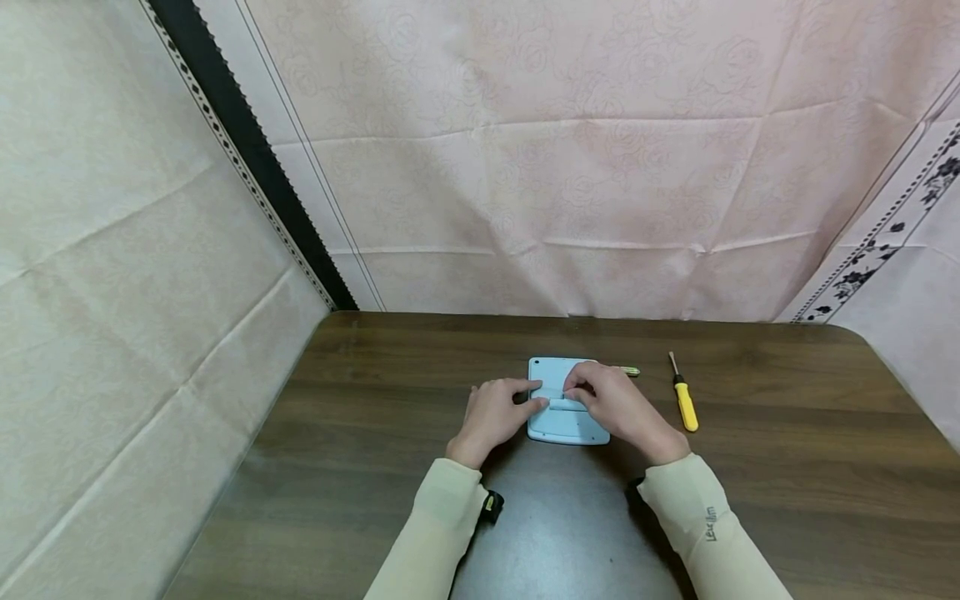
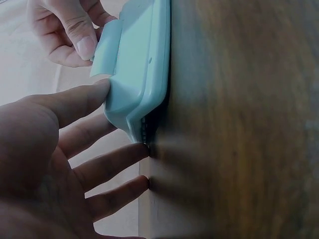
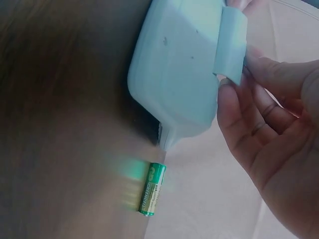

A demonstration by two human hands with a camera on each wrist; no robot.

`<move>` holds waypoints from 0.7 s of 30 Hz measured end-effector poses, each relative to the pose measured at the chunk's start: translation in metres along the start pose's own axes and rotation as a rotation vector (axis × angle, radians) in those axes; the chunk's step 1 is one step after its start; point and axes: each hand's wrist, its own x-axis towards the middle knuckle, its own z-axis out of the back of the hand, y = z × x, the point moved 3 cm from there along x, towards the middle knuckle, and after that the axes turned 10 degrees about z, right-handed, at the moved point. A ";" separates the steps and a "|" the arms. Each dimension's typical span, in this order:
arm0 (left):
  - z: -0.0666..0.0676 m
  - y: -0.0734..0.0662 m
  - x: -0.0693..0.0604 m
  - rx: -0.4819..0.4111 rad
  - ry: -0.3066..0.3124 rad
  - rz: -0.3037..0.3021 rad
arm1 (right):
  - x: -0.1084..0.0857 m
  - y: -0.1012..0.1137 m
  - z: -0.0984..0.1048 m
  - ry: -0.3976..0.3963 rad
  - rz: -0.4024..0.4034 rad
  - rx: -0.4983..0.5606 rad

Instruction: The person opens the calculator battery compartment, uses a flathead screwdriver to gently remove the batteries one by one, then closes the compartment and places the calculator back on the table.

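A light blue device (image 1: 567,426), which looks like a calculator turned face down, lies on the table with a raised strip (image 3: 232,45) across its back. My left hand (image 1: 491,412) holds its left side, the thumb on top by the strip and other fingers around the edge. At the strip's right end, my right hand (image 1: 618,404) pinches with thumb and forefinger. Whether something small sits between those fingertips is hidden. A green AA-type battery (image 3: 152,189) lies just right of the device, partly behind the right hand in the head view.
A screwdriver (image 1: 684,400) with a yellow and black handle lies to the right of the right hand. The brown wooden table (image 1: 360,417) meets a pale patterned cloth (image 1: 570,192) at its back edge. More cloth hangs on both sides.
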 end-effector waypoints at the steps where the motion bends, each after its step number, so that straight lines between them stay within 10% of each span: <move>1: 0.000 0.000 0.000 0.001 0.002 0.002 | 0.000 0.000 0.000 0.001 0.002 -0.001; 21: 0.000 -0.001 -0.001 -0.003 0.006 0.011 | 0.000 0.000 -0.003 -0.003 0.005 -0.085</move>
